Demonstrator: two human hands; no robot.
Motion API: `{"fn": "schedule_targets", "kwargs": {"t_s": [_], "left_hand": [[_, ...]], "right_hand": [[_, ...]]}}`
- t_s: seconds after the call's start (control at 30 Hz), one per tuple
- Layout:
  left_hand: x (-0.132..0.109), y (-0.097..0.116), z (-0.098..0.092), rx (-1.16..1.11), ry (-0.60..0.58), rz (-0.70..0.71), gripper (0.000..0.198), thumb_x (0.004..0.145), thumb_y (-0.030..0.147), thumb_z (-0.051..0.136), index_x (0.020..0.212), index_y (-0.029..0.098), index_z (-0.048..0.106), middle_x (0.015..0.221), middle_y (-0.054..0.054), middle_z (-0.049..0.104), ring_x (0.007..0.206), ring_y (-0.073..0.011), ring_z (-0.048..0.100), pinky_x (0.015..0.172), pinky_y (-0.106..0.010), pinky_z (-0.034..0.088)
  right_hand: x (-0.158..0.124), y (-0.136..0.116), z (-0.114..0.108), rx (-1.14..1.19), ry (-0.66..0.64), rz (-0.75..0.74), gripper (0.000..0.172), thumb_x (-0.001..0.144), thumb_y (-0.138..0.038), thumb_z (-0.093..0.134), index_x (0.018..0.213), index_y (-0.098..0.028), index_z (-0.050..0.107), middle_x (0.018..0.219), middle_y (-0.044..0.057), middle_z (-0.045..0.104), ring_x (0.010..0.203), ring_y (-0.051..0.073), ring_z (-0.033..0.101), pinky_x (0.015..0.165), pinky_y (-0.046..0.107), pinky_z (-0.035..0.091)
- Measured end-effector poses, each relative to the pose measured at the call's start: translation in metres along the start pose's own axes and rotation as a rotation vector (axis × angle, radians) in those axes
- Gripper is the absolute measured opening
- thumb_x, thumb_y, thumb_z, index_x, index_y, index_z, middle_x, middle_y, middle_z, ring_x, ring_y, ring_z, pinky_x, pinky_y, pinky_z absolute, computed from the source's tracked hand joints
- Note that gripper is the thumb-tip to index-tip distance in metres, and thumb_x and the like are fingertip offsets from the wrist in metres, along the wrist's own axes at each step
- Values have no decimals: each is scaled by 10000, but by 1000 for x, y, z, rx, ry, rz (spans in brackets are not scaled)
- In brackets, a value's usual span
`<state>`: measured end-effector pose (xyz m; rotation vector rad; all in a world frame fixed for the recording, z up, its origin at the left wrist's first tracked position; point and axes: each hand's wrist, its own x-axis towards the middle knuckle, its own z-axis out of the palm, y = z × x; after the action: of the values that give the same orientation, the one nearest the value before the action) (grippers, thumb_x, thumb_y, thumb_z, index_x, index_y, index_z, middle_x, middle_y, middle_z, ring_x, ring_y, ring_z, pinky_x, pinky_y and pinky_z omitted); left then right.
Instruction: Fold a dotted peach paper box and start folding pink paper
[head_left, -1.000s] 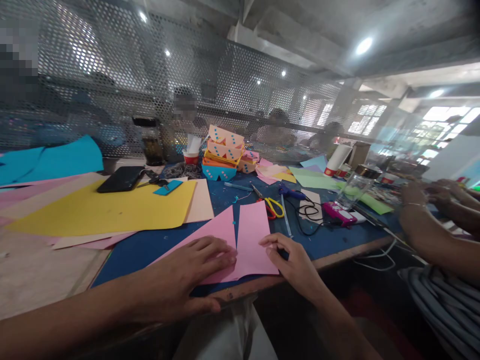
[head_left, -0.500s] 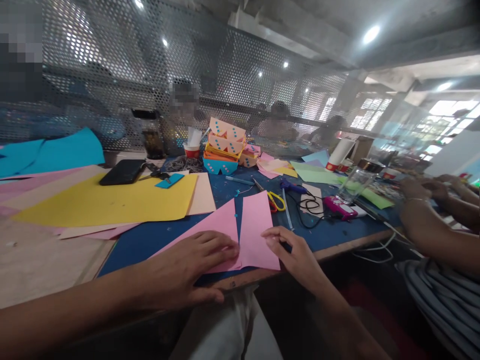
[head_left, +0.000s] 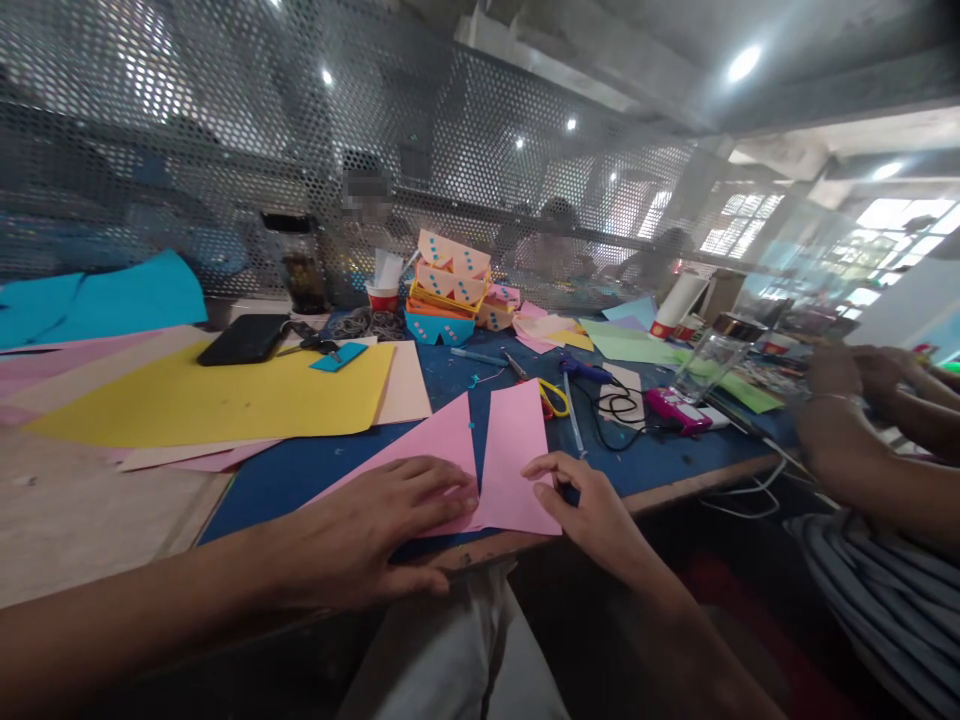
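Two pieces of pink paper lie side by side at the table's front edge, meeting near the bottom with a narrow V-shaped gap above. My left hand [head_left: 397, 500] lies flat, fingers stretched, over the left pink piece [head_left: 442, 438]. On the right edge of the right pink piece [head_left: 514, 450] rest the bent fingertips and thumb of my right hand [head_left: 585, 500], spread apart rather than pinched. Whether the two pink pieces are joined at the bottom I cannot tell. Scissors with yellow handles [head_left: 556, 399] lie partly hidden behind the right piece.
Left are a yellow sheet [head_left: 300, 400], a black phone [head_left: 244, 338] and keys [head_left: 322, 345]. Behind stand decorated paper boxes [head_left: 450, 280] and a paper cup [head_left: 382, 297]. A blue glue gun [head_left: 586, 370], pink device [head_left: 679, 410] and glass jar [head_left: 712, 365] sit right, near another person's arm [head_left: 862, 440].
The right pink piece has tilted slightly to the right, so the gap at the top is wider. Both hands stay nearly where they were; the view has shifted a little.
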<state>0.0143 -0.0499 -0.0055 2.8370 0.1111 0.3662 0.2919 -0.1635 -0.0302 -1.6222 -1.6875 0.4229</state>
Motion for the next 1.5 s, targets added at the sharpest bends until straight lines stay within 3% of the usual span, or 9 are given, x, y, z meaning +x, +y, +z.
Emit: {"fn": "schedule_targets", "kwargs": {"t_s": [0.2, 0.6, 0.77, 0.93, 1.17, 1.33, 1.5], "left_hand": [[1, 3, -1, 19, -19, 34, 673, 938, 555, 622, 1509, 239, 458, 1469, -123, 582, 1351, -322, 524, 1147, -476, 411], [1, 1, 0, 26, 17, 81, 640, 923, 527, 659, 1468, 233, 497, 1424, -135, 614, 1325, -327, 549, 1106, -472, 460], [2, 3, 0, 35, 22, 82, 636, 899, 500, 697, 1450, 237, 519, 1420, -136, 611, 1301, -330, 566, 1081, -475, 482], [2, 5, -1, 33, 31, 77, 615, 906, 443, 700, 1459, 252, 510, 1402, -132, 622, 1298, -326, 565, 1085, -484, 481], [2, 2, 1, 42, 21, 80, 628, 914, 511, 670, 1461, 245, 512, 1411, -137, 619, 1305, -323, 564, 1091, -479, 474], [1, 1, 2, 21, 39, 67, 633, 917, 531, 660, 1463, 250, 510, 1413, -125, 624, 1292, -302, 581, 1087, -448, 479], [-2, -9, 0, 135, 159, -45, 451, 1008, 401, 548, 1426, 232, 542, 1425, -101, 621, 1305, -256, 573, 1084, -409, 478]], "right_hand": [[-1, 0, -1, 2, -1, 1, 188, 918, -313, 620, 1077, -261, 705, 1023, 7, 716, 861, 189, 582, 846, 320, 400], [-2, -2, 0, -43, -3, -4, 234, 854, -154, 579, 1013, -251, 719, 852, -14, 680, 756, 170, 542, 789, 310, 380], [-2, -2, 0, -11, -9, -19, 185, 879, -198, 609, 1022, -256, 711, 912, -19, 705, 781, 169, 565, 798, 309, 384], [-2, 3, 1, -24, -18, -10, 250, 843, -127, 578, 993, -271, 716, 947, -24, 718, 821, 181, 563, 799, 308, 389], [-2, 2, 0, -12, -17, 2, 234, 850, -138, 564, 981, -266, 709, 894, -26, 702, 782, 175, 545, 774, 306, 382], [-3, 1, 0, 17, 6, -18, 194, 890, -182, 571, 1008, -269, 698, 1003, -27, 721, 851, 174, 582, 830, 314, 382], [-2, 2, -1, 43, 18, -15, 176, 911, -203, 559, 1013, -256, 692, 1038, -5, 723, 942, 192, 608, 849, 314, 391]]}}
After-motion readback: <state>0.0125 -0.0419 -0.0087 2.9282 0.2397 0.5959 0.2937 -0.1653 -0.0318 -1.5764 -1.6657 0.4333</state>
